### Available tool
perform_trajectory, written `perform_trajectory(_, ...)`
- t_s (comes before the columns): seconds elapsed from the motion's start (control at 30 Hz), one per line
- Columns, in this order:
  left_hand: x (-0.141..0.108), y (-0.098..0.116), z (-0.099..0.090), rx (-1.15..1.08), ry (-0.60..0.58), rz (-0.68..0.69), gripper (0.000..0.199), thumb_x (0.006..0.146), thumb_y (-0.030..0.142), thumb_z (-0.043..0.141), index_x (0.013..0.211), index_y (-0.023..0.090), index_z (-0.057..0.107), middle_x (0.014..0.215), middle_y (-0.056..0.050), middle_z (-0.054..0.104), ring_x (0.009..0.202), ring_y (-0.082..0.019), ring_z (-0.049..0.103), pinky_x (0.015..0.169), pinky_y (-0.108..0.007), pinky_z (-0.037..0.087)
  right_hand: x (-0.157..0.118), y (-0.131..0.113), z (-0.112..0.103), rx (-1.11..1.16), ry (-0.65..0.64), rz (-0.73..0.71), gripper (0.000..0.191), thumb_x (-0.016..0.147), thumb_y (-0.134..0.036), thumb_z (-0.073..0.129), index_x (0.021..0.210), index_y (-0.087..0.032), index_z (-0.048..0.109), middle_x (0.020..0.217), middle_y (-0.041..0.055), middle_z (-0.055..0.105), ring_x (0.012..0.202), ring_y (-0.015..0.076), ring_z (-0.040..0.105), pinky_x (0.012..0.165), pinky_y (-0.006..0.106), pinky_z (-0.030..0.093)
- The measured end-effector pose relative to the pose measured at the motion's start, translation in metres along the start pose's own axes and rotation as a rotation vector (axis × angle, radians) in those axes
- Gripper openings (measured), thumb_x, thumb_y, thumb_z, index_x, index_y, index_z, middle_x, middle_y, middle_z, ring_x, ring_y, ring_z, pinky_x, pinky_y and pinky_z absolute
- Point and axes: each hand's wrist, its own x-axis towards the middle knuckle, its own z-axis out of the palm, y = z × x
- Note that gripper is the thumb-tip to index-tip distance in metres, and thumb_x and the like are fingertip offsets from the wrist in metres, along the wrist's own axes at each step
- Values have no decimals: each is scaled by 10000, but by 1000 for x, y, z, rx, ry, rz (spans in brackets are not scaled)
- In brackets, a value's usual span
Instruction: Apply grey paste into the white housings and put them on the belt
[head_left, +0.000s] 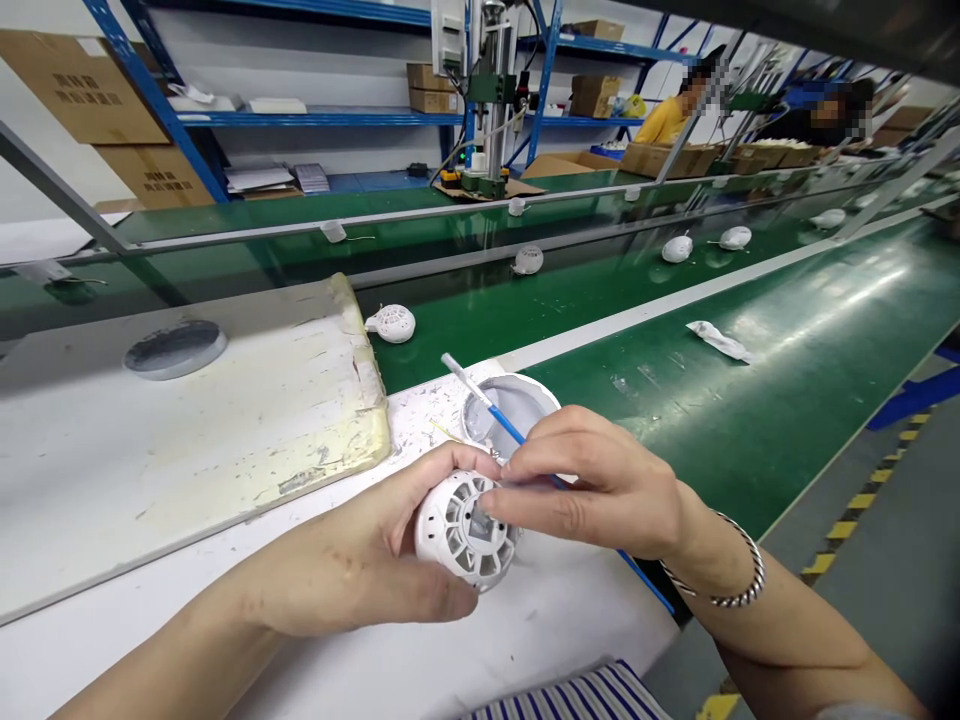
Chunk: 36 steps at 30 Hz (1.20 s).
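Bright indoor light, glare on the green conveyor belt [840, 320], soft shadows, wide-angle bending at edges

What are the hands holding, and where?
The left hand grips a white vented plastic casing around its side; the right hand pinches a blue-handled brush midway along its handle.

This is a factory assembly line, with green conveyor belts [757, 400] and blue steel shelving [315, 118].

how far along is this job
Looks done: white perforated plastic housings sit along the green conveyor belt. In hand: the left hand grips another housing, the right hand holds a blue-handled brush to it. Left: this housing, beside a white round dish of grey liquid; how many more is unseen.
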Motion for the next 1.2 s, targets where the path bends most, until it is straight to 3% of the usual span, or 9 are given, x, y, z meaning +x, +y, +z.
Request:
perform_trajectory(0.17,1,-3,7,64,192,37,513,830,225,677,1251,362,417,1055,-10,501,888,-167,480,676,-250,378,-4,7,-2,-72,24,-37,159,929,-91,557,997,-129,695,840,50,684,789,154,602,691,295,564)
perform_trajectory(0.27,4,-5,14,98,323,60,530,831,260,688,1259,364,395,1047,-13,506,920,-181,493,691,-260,389,-7,6,5,-114,86,11,148,894,-74,594,978,-147,692,804,48,669,747,158,591,650,303,550)
perform_trajectory(0.47,8,-5,24,12,443,171,460,825,375,708,1197,348,438,1013,1,508,825,-147,459,683,-261,381,-8,-10,13,-218,97,11,194,865,-50,570,1011,-108,685,801,64,679,707,171,563,607,328,533)
perform_trajectory(0.67,5,-9,16,74,468,205,361,897,450,610,1209,353,458,1054,-10,518,865,-165,459,788,-309,382,-5,-17,7,-289,-3,-11,283,935,-64,416,1070,-94,663,826,58,678,731,167,565,637,320,547)
perform_trajectory(0.77,4,-14,10,59,465,242,328,914,410,598,1209,389,456,1128,5,508,909,-162,471,780,-292,393,-6,-20,7,-365,-56,-20,327,963,-83,370,1127,-101,652,851,45,689,771,166,564,700,318,559)
perform_trajectory(0.87,4,-20,4,14,542,269,324,888,327,635,1171,390,489,1180,26,512,940,-158,477,744,-260,405,-7,-22,11,-404,-88,-3,324,971,-88,382,1158,-90,647,875,41,705,808,174,572,746,322,559)
perform_trajectory(1.03,9,-23,1,-17,649,232,308,837,233,669,1093,353,545,996,35,561,820,-124,475,691,-216,402,-9,-19,18,-441,-119,-2,302,977,-99,408,1148,-81,656,898,49,715,801,181,573,727,324,554)
perform_trajectory(1.2,12,-16,0,-123,530,298,280,819,252,709,1056,335,585,1005,18,593,822,-119,525,702,-204,442,-9,-16,15,-405,-66,-12,281,947,-80,464,1142,-94,665,877,42,713,843,190,581,765,319,552)
